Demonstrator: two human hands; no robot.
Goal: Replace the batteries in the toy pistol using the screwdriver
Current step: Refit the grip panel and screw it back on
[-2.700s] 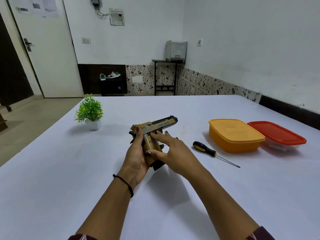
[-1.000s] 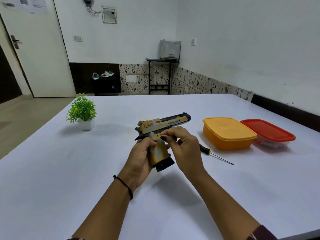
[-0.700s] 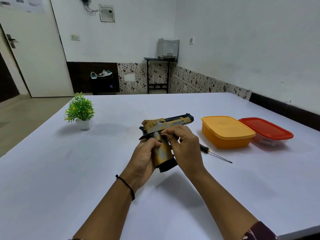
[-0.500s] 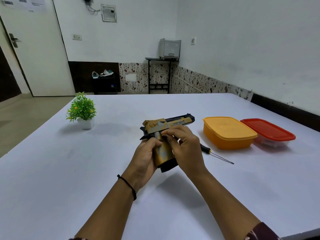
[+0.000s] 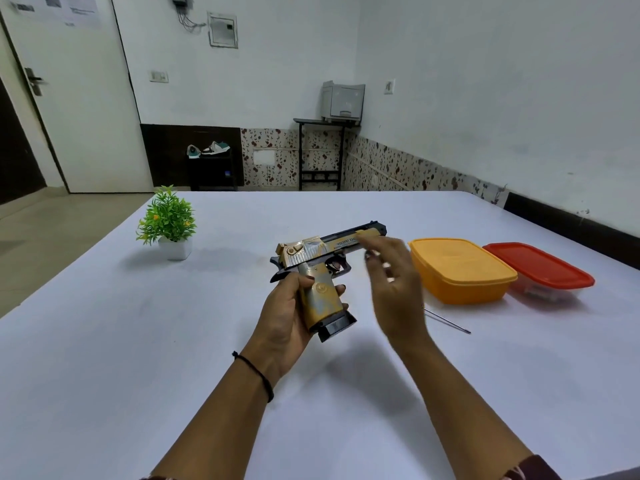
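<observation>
A gold and black toy pistol (image 5: 320, 268) is held above the white table (image 5: 104, 341), barrel pointing right and away from me. My left hand (image 5: 287, 311) grips its handle from the left, fingers wrapped round the far side. My right hand (image 5: 393, 289) hovers just right of the pistol, blurred, fingers loosely spread and holding nothing. The screwdriver (image 5: 446, 322) lies on the table behind my right hand; only its metal shaft shows, the handle is hidden.
An orange lidded box (image 5: 460, 270) and a red-lidded clear box (image 5: 540, 271) stand on the right of the table. A small potted plant (image 5: 169, 223) stands at the back left. Beyond the table are a door, a shoe rack and a printer on a stand.
My right hand has let go of the pistol's grip and moved off to the right, fingers opening. My left hand still holds the pistol, which now shows its whole side.
</observation>
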